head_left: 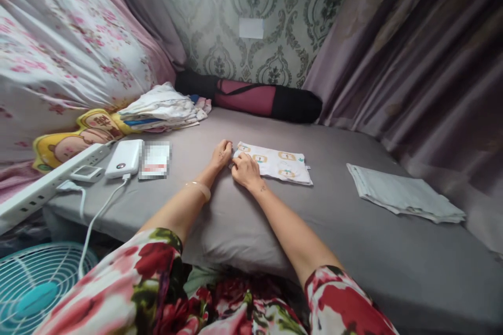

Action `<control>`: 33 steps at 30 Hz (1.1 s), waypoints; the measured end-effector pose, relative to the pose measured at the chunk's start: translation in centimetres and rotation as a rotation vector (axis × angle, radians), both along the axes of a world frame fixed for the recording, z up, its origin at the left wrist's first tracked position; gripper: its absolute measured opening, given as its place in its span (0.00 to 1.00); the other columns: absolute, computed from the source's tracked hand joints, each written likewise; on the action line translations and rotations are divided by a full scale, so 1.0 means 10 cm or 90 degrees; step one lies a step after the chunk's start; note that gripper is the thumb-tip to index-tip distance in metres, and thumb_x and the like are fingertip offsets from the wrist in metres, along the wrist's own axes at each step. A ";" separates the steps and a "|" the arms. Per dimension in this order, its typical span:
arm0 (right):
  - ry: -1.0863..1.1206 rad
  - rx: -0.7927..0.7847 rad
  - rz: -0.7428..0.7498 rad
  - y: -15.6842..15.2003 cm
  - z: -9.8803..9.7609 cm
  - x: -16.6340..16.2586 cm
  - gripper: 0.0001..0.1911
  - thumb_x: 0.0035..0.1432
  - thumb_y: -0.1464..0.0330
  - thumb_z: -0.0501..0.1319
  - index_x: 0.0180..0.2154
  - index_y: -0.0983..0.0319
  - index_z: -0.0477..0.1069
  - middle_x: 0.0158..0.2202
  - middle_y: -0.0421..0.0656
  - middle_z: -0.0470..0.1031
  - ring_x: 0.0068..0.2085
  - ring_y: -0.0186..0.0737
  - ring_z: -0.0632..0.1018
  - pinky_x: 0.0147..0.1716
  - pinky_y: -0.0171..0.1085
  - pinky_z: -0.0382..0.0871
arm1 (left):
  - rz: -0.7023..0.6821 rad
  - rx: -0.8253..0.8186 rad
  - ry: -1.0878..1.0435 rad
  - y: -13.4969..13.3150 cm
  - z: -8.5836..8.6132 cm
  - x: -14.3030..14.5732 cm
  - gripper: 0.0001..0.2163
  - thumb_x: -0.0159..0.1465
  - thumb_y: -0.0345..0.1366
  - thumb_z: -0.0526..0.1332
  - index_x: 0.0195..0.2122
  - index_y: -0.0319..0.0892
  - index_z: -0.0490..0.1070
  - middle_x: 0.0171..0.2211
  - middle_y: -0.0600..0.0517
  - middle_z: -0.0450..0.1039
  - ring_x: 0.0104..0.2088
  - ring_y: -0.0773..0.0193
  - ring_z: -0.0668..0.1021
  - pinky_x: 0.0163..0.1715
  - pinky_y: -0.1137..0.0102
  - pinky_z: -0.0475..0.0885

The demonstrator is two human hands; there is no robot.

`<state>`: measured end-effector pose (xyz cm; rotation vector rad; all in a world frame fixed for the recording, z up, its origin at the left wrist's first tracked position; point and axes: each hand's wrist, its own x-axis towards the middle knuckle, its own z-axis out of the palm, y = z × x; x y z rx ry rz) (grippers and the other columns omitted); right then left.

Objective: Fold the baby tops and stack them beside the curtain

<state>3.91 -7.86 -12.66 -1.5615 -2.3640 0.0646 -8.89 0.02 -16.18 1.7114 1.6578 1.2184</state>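
Observation:
A folded white cloth (295, 167) with tan and green prints lies flat on the grey bed sheet, a small tag showing at its right end. My left hand (221, 154) is at the left end of this cloth, fingers closed and turned inward; its fingertips are partly hidden. Over the cloth's near left corner, my right hand (247, 171) bends its fingers and grips the edge. Both hands are close together, with a narrow gap between them. A pale bangle (202, 189) circles my left wrist.
A folded pale grey cloth (404, 192) lies at right. On the left are a white power bank (124, 158) with cable, a power strip (51, 184), a pile of cloths (163, 104) and a yellow cushion (58, 144). A long black-and-maroon bag (245, 97) rests by the wall; a fan (37, 293) stands lower left.

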 end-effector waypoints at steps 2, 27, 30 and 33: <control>0.041 0.019 -0.027 -0.01 -0.04 0.00 0.17 0.65 0.70 0.48 0.48 0.58 0.73 0.48 0.46 0.71 0.50 0.44 0.69 0.49 0.39 0.63 | 0.002 0.004 0.005 0.01 -0.01 0.00 0.15 0.64 0.37 0.48 0.42 0.38 0.73 0.42 0.44 0.77 0.45 0.58 0.76 0.49 0.65 0.69; 0.209 -0.112 0.017 0.17 0.15 0.57 0.22 0.63 0.73 0.47 0.53 0.60 0.74 0.52 0.41 0.77 0.53 0.35 0.75 0.53 0.30 0.63 | -0.048 -0.037 -0.060 0.04 -0.07 -0.12 0.17 0.57 0.42 0.55 0.43 0.39 0.72 0.42 0.45 0.78 0.43 0.58 0.78 0.48 0.65 0.71; 0.154 -0.072 -0.079 0.26 0.15 0.81 0.24 0.64 0.73 0.46 0.58 0.65 0.68 0.59 0.46 0.71 0.60 0.37 0.69 0.59 0.33 0.57 | -0.013 -0.069 -0.034 0.11 -0.03 -0.12 0.17 0.57 0.39 0.55 0.45 0.39 0.72 0.45 0.43 0.77 0.45 0.56 0.78 0.49 0.63 0.71; 0.068 -0.089 -0.114 0.31 0.10 1.01 0.26 0.66 0.69 0.46 0.63 0.69 0.60 0.65 0.50 0.61 0.66 0.43 0.59 0.65 0.42 0.46 | -0.001 -0.052 0.096 0.16 0.03 0.08 0.17 0.58 0.36 0.55 0.48 0.40 0.71 0.48 0.42 0.76 0.48 0.53 0.77 0.52 0.59 0.69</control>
